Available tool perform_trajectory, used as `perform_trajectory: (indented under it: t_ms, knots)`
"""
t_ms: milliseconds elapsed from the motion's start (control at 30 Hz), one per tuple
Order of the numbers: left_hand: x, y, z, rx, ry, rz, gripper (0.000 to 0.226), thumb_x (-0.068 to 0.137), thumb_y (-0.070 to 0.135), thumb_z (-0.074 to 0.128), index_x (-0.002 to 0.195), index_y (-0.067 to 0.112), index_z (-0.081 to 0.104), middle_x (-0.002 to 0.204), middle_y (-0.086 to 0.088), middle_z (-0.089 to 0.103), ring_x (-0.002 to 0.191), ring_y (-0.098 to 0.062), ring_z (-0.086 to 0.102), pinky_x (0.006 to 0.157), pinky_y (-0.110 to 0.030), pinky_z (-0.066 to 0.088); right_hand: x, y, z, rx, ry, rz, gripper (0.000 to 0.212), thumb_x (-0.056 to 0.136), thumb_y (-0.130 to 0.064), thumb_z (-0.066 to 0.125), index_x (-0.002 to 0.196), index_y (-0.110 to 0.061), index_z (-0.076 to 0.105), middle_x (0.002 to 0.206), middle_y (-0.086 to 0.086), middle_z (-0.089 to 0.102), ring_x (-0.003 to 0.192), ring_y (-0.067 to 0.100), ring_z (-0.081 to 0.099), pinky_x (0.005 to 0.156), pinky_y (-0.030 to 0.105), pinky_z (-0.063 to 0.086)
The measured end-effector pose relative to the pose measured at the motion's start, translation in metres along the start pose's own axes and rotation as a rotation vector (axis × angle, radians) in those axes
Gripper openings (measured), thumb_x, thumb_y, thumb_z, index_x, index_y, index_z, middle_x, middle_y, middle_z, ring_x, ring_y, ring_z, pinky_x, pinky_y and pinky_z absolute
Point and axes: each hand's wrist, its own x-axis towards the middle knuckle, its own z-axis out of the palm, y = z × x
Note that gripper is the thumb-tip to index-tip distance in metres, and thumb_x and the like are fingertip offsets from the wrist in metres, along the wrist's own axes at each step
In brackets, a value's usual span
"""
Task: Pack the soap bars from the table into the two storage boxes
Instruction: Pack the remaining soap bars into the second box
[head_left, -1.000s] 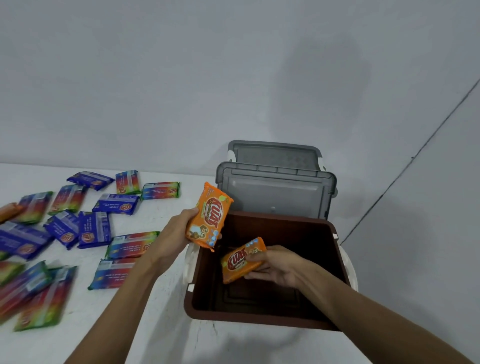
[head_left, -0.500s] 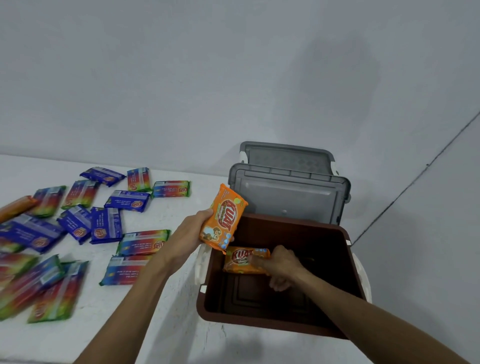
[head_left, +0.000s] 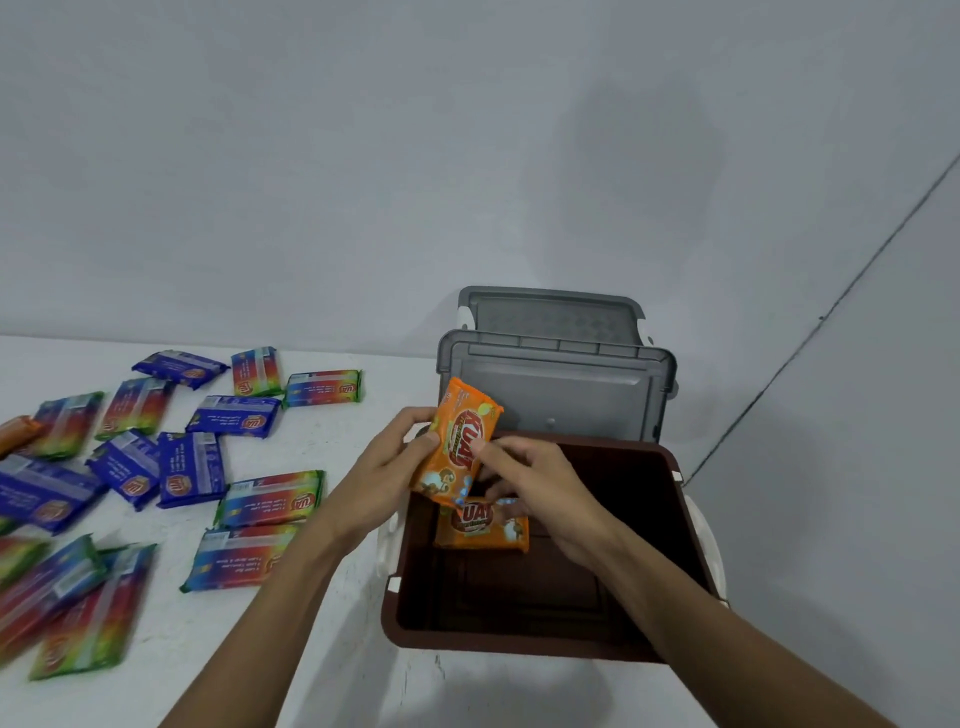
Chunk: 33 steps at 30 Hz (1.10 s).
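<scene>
white table (head_left: 337, 665); held soap bar (head_left: 457, 447), right hand (head_left: 540, 483) half-hide boxed bar (head_left: 483, 535).

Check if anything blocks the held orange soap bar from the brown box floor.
The grey lid stands open behind the brown storage box. Below the held orange soap bar in the left hand, a packed orange soap bar lies at the floor's far left; the right hand reaches between them.
</scene>
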Motion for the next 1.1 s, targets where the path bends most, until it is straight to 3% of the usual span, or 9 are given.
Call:
perform_trajectory:
  t_ms: [100,233,333,467,567,700,800,867,1100]
  knots:
    - [0.001,0.000,0.002,-0.012,0.022,0.018,0.024,0.101,0.020,0.046,0.124,0.020,0.055,0.107,-0.002,0.070,0.091,-0.009,0.071,0.069,-0.019,0.056,0.002,0.004,-0.001,-0.026,0.035,0.006,0.025,0.090,-0.031,0.069,0.104,-0.010,0.070,0.103,0.004,0.070,0.080,0.010,0.062,0.063,0.021,0.053]
    - [0.003,-0.003,0.000,0.049,0.006,0.035,0.020,0.097,0.018,0.056,0.116,0.017,0.062,0.110,-0.001,0.068,0.100,-0.015,0.068,0.071,-0.024,0.058,0.001,0.011,-0.007,0.245,-0.054,0.047,0.021,0.091,-0.021,0.068,0.103,-0.008,0.056,0.110,0.013,0.072,0.092,0.022,0.071,0.079,0.035,0.057]
    - [0.008,-0.010,-0.006,0.306,0.091,0.103,0.013,0.094,0.024,0.062,0.106,0.024,0.066,0.110,0.007,0.063,0.099,-0.007,0.062,0.070,-0.018,0.054,-0.001,0.010,-0.017,0.286,-0.088,0.030,0.019,0.093,-0.018,0.066,0.105,-0.009,0.054,0.109,0.013,0.072,0.094,0.024,0.072,0.076,0.037,0.058]
    - [0.012,-0.025,-0.015,0.567,0.189,0.186,0.018,0.094,0.034,0.059,0.112,0.034,0.064,0.113,0.012,0.054,0.096,0.002,0.055,0.073,-0.015,0.042,0.002,0.007,-0.038,-0.004,-0.049,0.036,0.016,0.095,-0.022,0.063,0.108,-0.015,0.059,0.107,0.012,0.070,0.090,0.022,0.072,0.065,0.039,0.060]
    - [0.009,-0.034,-0.015,0.516,0.170,0.156,0.026,0.098,0.031,0.054,0.122,0.033,0.060,0.117,0.014,0.057,0.097,0.006,0.055,0.074,-0.010,0.041,0.007,0.008,-0.047,-0.242,-0.080,0.052,0.017,0.097,-0.025,0.060,0.113,-0.018,0.061,0.109,0.013,0.066,0.093,0.024,0.071,0.066,0.039,0.062]
    - [0.004,-0.037,-0.013,0.440,0.162,0.158,0.028,0.101,0.031,0.047,0.123,0.045,0.055,0.112,0.032,0.053,0.097,0.016,0.051,0.076,-0.002,0.036,0.017,0.025,-0.035,-0.443,-0.104,0.062,0.021,0.097,-0.025,0.059,0.116,-0.019,0.065,0.105,0.009,0.067,0.089,0.021,0.069,0.063,0.036,0.062]
    - [0.005,-0.041,-0.018,0.451,0.140,0.157,0.029,0.101,0.034,0.046,0.119,0.056,0.049,0.115,0.034,0.053,0.100,0.012,0.052,0.081,-0.006,0.037,0.028,0.040,-0.023,-0.592,-0.067,0.046,0.027,0.098,-0.025,0.059,0.123,-0.018,0.064,0.112,0.007,0.066,0.085,0.011,0.066,0.055,0.021,0.057]
    - [0.005,-0.045,-0.020,0.472,0.118,0.146,0.030,0.100,0.038,0.045,0.124,0.056,0.046,0.121,0.029,0.053,0.102,0.009,0.051,0.082,-0.009,0.039,0.030,0.045,-0.020,-0.652,-0.040,0.012,0.030,0.098,-0.026,0.059,0.126,-0.016,0.064,0.117,0.006,0.066,0.086,0.007,0.065,0.059,0.014,0.052]
    - [0.006,-0.050,-0.021,0.449,0.103,0.147,0.033,0.100,0.038,0.043,0.132,0.048,0.048,0.128,0.027,0.050,0.108,0.016,0.045,0.086,-0.003,0.034,0.019,0.060,-0.009,-0.828,0.123,-0.097,0.039,0.090,-0.031,0.069,0.124,-0.014,0.058,0.117,0.007,0.062,0.095,0.017,0.061,0.070,0.021,0.049]
